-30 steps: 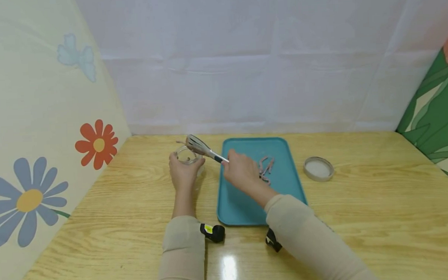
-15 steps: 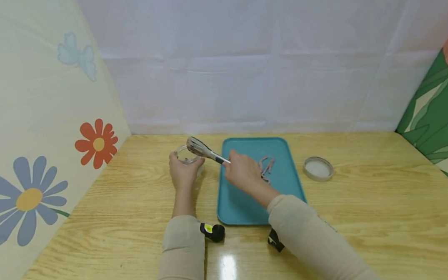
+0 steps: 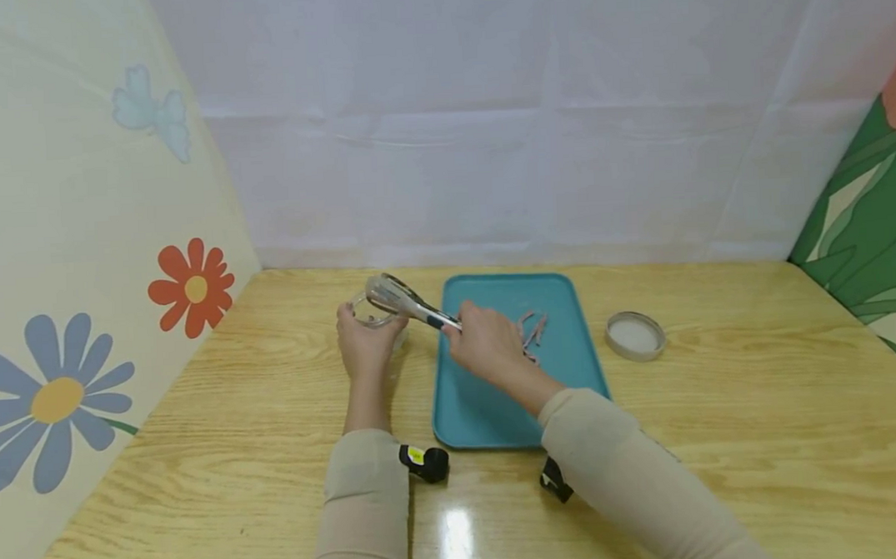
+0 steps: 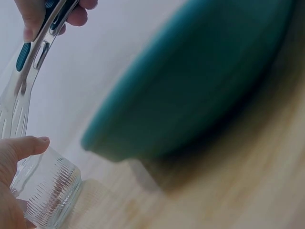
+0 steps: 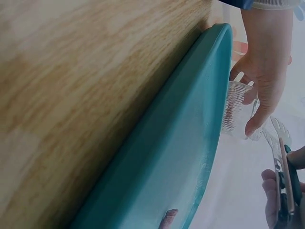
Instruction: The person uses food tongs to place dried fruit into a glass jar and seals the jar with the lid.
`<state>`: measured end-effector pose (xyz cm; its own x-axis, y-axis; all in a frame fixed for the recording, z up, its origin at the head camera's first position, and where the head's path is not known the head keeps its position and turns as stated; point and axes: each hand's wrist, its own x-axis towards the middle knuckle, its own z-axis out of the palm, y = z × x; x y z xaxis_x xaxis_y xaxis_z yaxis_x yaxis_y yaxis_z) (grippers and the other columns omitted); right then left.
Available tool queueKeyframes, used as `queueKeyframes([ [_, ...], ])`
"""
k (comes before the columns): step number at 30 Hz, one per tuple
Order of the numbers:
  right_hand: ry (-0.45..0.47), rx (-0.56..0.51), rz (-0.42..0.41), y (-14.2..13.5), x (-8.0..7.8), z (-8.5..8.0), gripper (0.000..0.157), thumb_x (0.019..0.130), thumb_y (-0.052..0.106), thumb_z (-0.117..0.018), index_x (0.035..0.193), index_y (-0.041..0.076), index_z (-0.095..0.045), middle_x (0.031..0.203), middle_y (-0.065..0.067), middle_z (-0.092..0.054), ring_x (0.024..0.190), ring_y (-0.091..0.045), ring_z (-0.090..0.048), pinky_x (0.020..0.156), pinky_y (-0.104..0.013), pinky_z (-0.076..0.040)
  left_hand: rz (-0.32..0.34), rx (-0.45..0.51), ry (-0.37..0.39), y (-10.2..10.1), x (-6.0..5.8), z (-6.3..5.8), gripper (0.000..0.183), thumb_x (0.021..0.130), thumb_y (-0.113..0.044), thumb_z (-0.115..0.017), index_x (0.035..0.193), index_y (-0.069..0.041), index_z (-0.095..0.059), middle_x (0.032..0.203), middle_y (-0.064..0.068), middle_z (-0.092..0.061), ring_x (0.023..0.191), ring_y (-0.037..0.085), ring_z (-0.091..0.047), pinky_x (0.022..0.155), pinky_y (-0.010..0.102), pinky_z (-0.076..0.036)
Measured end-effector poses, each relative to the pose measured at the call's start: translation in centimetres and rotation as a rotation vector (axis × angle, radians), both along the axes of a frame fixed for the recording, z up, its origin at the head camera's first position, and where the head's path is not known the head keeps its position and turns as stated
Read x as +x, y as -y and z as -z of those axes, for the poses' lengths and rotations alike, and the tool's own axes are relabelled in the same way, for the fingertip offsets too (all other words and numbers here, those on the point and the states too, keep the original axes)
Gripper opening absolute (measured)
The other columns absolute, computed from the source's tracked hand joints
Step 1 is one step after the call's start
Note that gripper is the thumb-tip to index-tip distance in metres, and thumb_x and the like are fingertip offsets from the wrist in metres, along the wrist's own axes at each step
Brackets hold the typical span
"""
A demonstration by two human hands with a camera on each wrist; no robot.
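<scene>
My left hand [image 3: 368, 345] grips a small ribbed clear glass jar [image 4: 55, 191] that stands on the table, left of the blue-green tray [image 3: 484, 415]. Something reddish shows through the jar's wall in the left wrist view. My right hand [image 3: 487, 342] holds metal tongs [image 3: 413, 302] with dark grip pads. The slotted tong heads are over the jar's mouth, spread a little apart, and I see nothing clearly between them. Several thin pinkish strips [image 3: 539, 332] lie on the tray, partly hidden behind my right hand.
A round lid with a pale inside [image 3: 636, 338] lies on the wooden table [image 3: 762, 432] to the right of the tray. A white cloth [image 3: 532, 142] hangs behind, and a flower-printed panel [image 3: 56, 246] stands at the left.
A pinkish strip hung from the tong heads a second ago and is no longer seen there. The tong heads have spread apart. My left hand has stayed on the jar.
</scene>
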<state>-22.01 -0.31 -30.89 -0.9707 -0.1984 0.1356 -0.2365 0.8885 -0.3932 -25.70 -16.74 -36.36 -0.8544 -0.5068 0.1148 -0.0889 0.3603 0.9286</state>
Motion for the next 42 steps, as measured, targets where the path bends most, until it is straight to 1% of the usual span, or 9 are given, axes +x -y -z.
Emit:
queueKeyframes([
  [14,-0.044,-0.072,-0.006,-1.4,-0.1,0.3,0.028,0.086,0.037,-0.048,0.083,0.009,-0.051,0.061,-0.002,-0.048,0.048,-0.016,-0.044,0.04,-0.03,-0.036,-0.009,0.031,-0.004,0.0,-0.1,0.1,0.091,0.06,-0.029,-0.077,0.131,-0.006,-0.026,0.128,0.016,-0.035,0.113,0.031,-0.035,0.093,0.042,-0.029],
  [16,-0.043,-0.083,0.016,-1.6,0.0,0.3,0.029,0.086,0.038,-0.049,0.084,0.009,-0.052,0.062,-0.001,-0.049,0.05,-0.017,-0.045,0.058,-0.038,-0.044,-0.007,0.033,0.001,0.0,-0.1,0.1,0.091,0.06,-0.029,-0.077,0.132,-0.006,-0.025,0.128,0.017,-0.035,0.113,0.031,-0.035,0.093,0.042,-0.029],
  [17,-0.045,-0.088,0.029,-1.8,0.0,0.3,0.028,0.086,0.038,-0.049,0.084,0.01,-0.052,0.062,-0.001,-0.049,0.051,-0.017,-0.046,0.069,-0.045,-0.042,-0.006,0.033,0.004,-0.1,-0.1,0.0,0.091,0.06,-0.029,-0.077,0.132,-0.006,-0.025,0.128,0.017,-0.035,0.114,0.032,-0.035,0.093,0.042,-0.029],
  [19,-0.054,-0.092,0.051,-2.1,0.0,0.2,0.028,0.085,0.038,-0.049,0.085,0.011,-0.053,0.063,0.0,-0.05,0.054,-0.018,-0.047,0.082,-0.057,-0.03,-0.006,0.028,0.005,-0.1,0.0,0.0,0.091,0.06,-0.029,-0.077,0.132,-0.006,-0.025,0.128,0.017,-0.035,0.114,0.032,-0.034,0.093,0.043,-0.028],
  [21,-0.062,-0.097,0.065,-2.4,-0.1,0.1,0.028,0.085,0.038,-0.049,0.084,0.011,-0.053,0.062,0.001,-0.05,0.056,-0.018,-0.047,0.084,-0.061,-0.022,-0.008,0.019,0.006,-0.1,0.0,-0.1,0.091,0.06,-0.03,-0.077,0.131,-0.006,-0.025,0.128,0.017,-0.035,0.115,0.033,-0.033,0.093,0.044,-0.028],
  [24,-0.079,-0.111,0.064,-2.9,-0.2,-0.2,0.028,0.085,0.037,-0.049,0.084,0.009,-0.054,0.06,0.0,-0.05,0.053,-0.018,-0.048,0.07,-0.047,-0.038,-0.011,0.015,0.003,-0.1,-0.1,-0.1,0.091,0.061,-0.031,-0.077,0.131,-0.007,-0.025,0.129,0.017,-0.034,0.116,0.033,-0.032,0.094,0.044,-0.027],
  [29,-0.085,-0.14,0.067,-3.7,-0.4,-0.6,0.028,0.086,0.034,-0.05,0.084,0.006,-0.054,0.059,-0.002,-0.05,0.048,-0.017,-0.048,0.043,-0.031,-0.037,-0.009,0.013,0.0,0.1,-0.2,0.1,0.091,0.061,-0.031,-0.076,0.132,-0.006,-0.024,0.129,0.016,-0.033,0.117,0.032,-0.031,0.094,0.043,-0.027],
  [34,-0.098,-0.135,0.081,-4.6,-0.6,-1.0,0.029,0.086,0.035,-0.049,0.086,0.006,-0.053,0.062,-0.004,-0.05,0.051,-0.019,-0.047,0.041,-0.031,-0.035,-0.008,0.016,-0.004,0.1,-0.1,0.2,0.091,0.061,-0.031,-0.076,0.132,-0.006,-0.024,0.128,0.016,-0.033,0.116,0.032,-0.031,0.094,0.043,-0.027],
  [42,-0.045,-0.111,0.091,-6.6,-0.5,-1.5,0.033,0.088,0.038,-0.045,0.098,0.007,-0.051,0.067,-0.004,-0.051,0.052,-0.018,-0.047,0.042,-0.03,-0.036,-0.004,0.012,0.001,0.1,-0.1,0.2,0.091,0.062,-0.031,-0.076,0.132,-0.006,-0.024,0.128,0.017,-0.034,0.116,0.033,-0.032,0.094,0.044,-0.027],
])
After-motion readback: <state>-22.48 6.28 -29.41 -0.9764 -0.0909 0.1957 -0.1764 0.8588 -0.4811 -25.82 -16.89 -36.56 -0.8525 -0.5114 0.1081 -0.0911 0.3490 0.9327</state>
